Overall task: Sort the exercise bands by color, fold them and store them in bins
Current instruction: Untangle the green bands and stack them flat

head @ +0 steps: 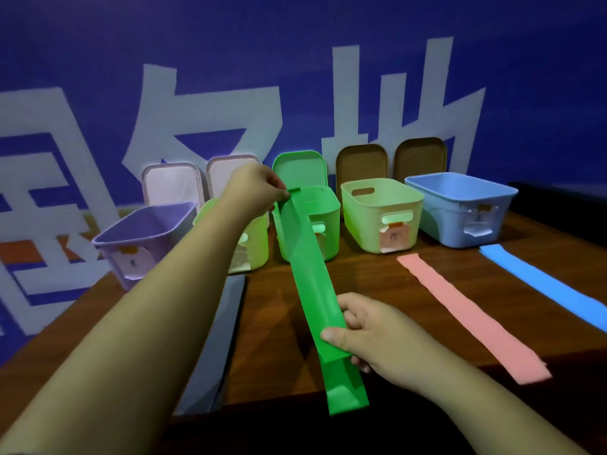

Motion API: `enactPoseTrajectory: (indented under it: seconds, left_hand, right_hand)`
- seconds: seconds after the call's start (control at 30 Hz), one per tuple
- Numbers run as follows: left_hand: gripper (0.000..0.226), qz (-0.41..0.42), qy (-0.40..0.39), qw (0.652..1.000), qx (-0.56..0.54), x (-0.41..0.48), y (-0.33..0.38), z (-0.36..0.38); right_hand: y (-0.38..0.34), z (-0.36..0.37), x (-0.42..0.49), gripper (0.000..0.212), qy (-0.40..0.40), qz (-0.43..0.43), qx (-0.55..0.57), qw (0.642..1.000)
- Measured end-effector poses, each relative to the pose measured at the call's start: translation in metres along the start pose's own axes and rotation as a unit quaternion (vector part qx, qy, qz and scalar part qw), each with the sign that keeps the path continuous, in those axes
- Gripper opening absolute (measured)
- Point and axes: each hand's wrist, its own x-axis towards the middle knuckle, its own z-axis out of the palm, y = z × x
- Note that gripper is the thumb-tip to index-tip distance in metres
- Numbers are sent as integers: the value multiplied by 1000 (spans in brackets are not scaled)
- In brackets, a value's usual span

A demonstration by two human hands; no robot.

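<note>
My left hand (pixel 253 192) reaches out, pinching the green band (pixel 312 280) top end by the green bin (pixel 323 221) | my right hand (pixel 371 333) grips its lower part above the bench (pixel 377 290), band stretched between.

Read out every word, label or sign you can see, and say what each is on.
"地": big white character on the blue wall.
"各", probably: white character beside it, bottom hidden.
Cropped white character at the left edge: unreadable.
Paper labels on the pale green plastic bin and lilac plastic bin: too blurred.
</note>
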Motion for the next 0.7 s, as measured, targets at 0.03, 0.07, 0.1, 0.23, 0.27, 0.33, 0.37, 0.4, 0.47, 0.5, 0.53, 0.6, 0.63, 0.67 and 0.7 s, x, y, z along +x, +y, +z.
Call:
enactPoseTrajectory:
  seconds: [0.03, 0.07, 0.1, 0.23, 0.27, 0.33, 0.37, 0.4, 0.47, 0.5, 0.53, 0.6, 0.63, 0.67, 0.7]
  left_hand:
    - [10, -3, -9, 1000, 5, -3, -3, 7]
    - [10, -5, -16, 1000, 12, -5, -5, 14]
    - [10, -8, -22, 1000, 17, -8, -8, 21]
    - [11, -12, -39, 998, 40, -16, -22, 51]
    - [10, -11, -45, 998, 48, -18, -24, 60]
    - [10, -9, -58, 996, 68, -21, -29, 75]
    - [13, -8, -65, 995, 80, -22, -30, 82]
    - [16, -11, -73, 993, 90, -22, -33, 89]
    - [16, -25, -88, 991, 96, -22, -36, 100]
    - [14, -32, -95, 990, 96, -21, -37, 105]
    - [13, -38, -102, 989, 99, -20, -40, 109]
    - [10, -40, -109, 986, 117, -20, -44, 119]
    - [8, -37, -111, 985, 128, -21, -46, 124]
    - [6, -34, -112, 983, 139, -22, -48, 129]
    - [6, -30, -113, 982, 150, -23, -50, 134]
  right_hand:
    - [1, 1, -4, 43, 10, 9, -5, 1000]
    - [3, 2, -9, 49, 19, 15, -10, 1000]
    - [3, 3, -13, 56, 29, 23, -15, 999]
    - [-1, 3, -25, 82, 24, 66, -25, 997]
    - [-2, 5, -27, 85, 15, 75, -30, 997]
    - [-2, 9, -30, 87, 3, 81, -35, 996]
    - [-2, 10, -31, 88, 2, 83, -31, 996]
    - [-1, 10, -31, 88, 3, 85, -26, 996]
    - [-1, 10, -32, 86, 10, 84, -20, 996]
    - [-2, 9, -33, 85, 15, 82, -20, 996]
    - [-2, 9, -33, 84, 21, 78, -21, 997]
    - [-2, 11, -33, 80, 34, 71, -25, 997]
    - [-2, 12, -33, 78, 41, 69, -30, 996]
    - [-2, 14, -32, 74, 47, 70, -38, 996]
    - [-2, 15, -31, 71, 50, 73, -46, 995]
